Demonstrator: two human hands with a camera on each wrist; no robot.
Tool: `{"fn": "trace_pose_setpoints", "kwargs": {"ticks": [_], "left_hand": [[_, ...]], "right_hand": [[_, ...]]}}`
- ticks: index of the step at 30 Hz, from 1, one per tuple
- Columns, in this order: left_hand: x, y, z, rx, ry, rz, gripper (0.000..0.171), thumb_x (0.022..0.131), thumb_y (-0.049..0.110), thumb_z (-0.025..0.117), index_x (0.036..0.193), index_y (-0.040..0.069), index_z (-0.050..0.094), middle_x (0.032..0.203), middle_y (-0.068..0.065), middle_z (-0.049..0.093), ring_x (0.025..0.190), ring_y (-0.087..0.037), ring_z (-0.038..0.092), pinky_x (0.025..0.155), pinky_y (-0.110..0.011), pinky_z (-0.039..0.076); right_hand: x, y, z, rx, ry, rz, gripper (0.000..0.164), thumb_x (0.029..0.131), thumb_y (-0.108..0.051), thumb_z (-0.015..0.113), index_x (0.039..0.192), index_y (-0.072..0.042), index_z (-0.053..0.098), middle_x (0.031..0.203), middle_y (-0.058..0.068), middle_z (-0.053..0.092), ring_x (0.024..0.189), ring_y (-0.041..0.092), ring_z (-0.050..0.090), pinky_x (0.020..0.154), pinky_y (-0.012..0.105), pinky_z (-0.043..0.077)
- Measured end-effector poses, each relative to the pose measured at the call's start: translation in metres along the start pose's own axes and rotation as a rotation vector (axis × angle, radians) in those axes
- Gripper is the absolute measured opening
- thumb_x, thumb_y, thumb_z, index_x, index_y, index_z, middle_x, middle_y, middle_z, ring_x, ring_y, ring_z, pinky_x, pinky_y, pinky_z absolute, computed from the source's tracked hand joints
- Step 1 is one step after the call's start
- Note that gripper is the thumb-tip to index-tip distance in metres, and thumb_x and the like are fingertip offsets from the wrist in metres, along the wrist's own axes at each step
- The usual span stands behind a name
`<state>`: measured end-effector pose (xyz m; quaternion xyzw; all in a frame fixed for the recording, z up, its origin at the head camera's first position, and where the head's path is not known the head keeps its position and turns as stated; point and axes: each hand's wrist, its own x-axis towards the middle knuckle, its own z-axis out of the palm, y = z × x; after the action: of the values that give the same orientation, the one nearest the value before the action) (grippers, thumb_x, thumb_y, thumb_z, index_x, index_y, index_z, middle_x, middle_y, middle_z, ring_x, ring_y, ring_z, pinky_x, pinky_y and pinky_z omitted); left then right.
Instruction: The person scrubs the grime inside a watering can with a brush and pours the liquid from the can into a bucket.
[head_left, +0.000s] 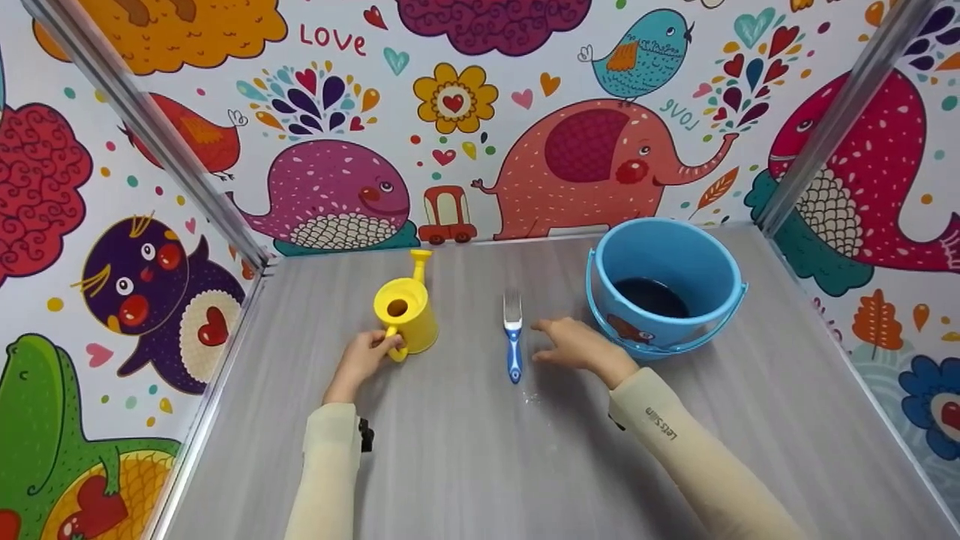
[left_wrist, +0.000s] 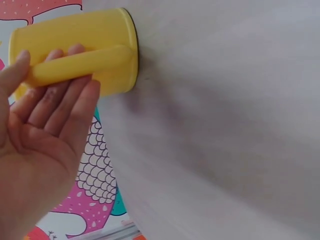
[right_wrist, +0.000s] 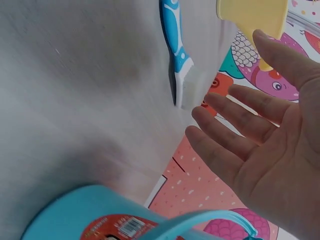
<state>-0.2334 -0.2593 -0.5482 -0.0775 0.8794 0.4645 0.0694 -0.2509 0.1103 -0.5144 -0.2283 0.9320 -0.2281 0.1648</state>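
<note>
On the left of the table stands a yellow watering can point(head_left: 420, 319), upright, its spout toward the back wall. My left hand point(head_left: 365, 358) holds its handle; in the left wrist view the fingers of that hand point(left_wrist: 45, 130) pass behind the handle point(left_wrist: 75, 67), with the thumb on the near side. A flat brush point(head_left: 514, 341) with a blue and white grip lies in the middle, bristles toward the wall. My right hand point(head_left: 581, 346) hovers between the brush and a blue bucket point(head_left: 637, 330), fingers extended, touching neither. Dark liquid appears at the bucket's bottom.
Small wet-looking spots point(head_left: 531, 397) mark the grey tabletop point(head_left: 465, 465) near the brush handle. Cartoon-printed walls point(head_left: 450, 157) enclose the back and both sides, with metal strips point(head_left: 817, 142) at the corners. The bucket's handle point(head_left: 679, 349) hangs down at its front.
</note>
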Motion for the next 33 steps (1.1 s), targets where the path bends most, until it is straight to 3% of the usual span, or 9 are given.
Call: {"fn": "trace_pose_setpoints", "kwargs": {"ticks": [6,11,18,26,29,33], "left_hand": [[0.001,-0.006,0.002,-0.095,-0.046,0.018,0.031,0.101,0.024,0.056,0.109,-0.003,0.070,0.111,-0.016,0.072,0.102,-0.023,0.063,0.099,-0.046,0.050],[0.001,-0.009,0.005,-0.149,-0.061,0.042,0.034,0.102,0.024,0.054,0.110,-0.005,0.069,0.115,-0.018,0.071,0.106,-0.022,0.065,0.099,-0.046,0.050],[0.003,-0.014,0.010,-0.176,-0.062,0.089,0.034,0.104,0.021,0.050,0.105,-0.007,0.069,0.113,-0.022,0.071,0.103,-0.026,0.066,0.093,-0.046,0.051],[0.002,-0.013,0.014,-0.174,-0.056,0.068,0.037,0.105,0.026,0.049,0.104,-0.005,0.070,0.112,-0.018,0.071,0.095,-0.017,0.062,0.090,-0.041,0.048],[-0.006,0.000,0.011,-0.181,-0.073,0.065,0.039,0.105,0.024,0.047,0.105,-0.009,0.068,0.112,-0.023,0.070,0.098,-0.027,0.063,0.086,-0.035,0.048],[-0.005,0.002,0.014,-0.206,-0.071,0.058,0.041,0.106,0.023,0.044,0.104,-0.011,0.067,0.111,-0.025,0.069,0.099,-0.029,0.063,0.086,-0.035,0.048]], "right_hand": [[0.006,0.000,0.011,-0.016,0.052,0.017,0.050,0.090,-0.024,0.072,0.133,-0.002,0.059,0.131,0.019,0.064,0.122,0.036,0.062,0.101,0.051,0.049],[0.012,-0.005,0.019,0.037,0.088,0.068,0.046,0.090,-0.023,0.071,0.129,0.000,0.062,0.126,0.020,0.067,0.117,0.035,0.064,0.098,0.050,0.052],[0.022,-0.014,0.034,0.060,0.165,0.119,0.038,0.089,-0.024,0.073,0.117,0.002,0.069,0.116,0.018,0.071,0.105,0.033,0.068,0.089,0.046,0.056],[0.027,-0.015,0.050,-0.024,0.214,0.177,0.033,0.085,-0.032,0.077,0.104,-0.005,0.074,0.099,0.010,0.075,0.087,0.025,0.070,0.088,0.050,0.052],[0.028,-0.015,0.054,-0.016,0.207,0.201,0.027,0.085,-0.032,0.078,0.095,-0.007,0.074,0.087,0.005,0.073,0.073,0.019,0.065,0.076,0.041,0.052],[0.030,-0.017,0.059,0.004,0.210,0.205,0.024,0.084,-0.029,0.079,0.081,-0.006,0.071,0.072,0.003,0.067,0.058,0.013,0.054,0.055,0.029,0.044]]}}
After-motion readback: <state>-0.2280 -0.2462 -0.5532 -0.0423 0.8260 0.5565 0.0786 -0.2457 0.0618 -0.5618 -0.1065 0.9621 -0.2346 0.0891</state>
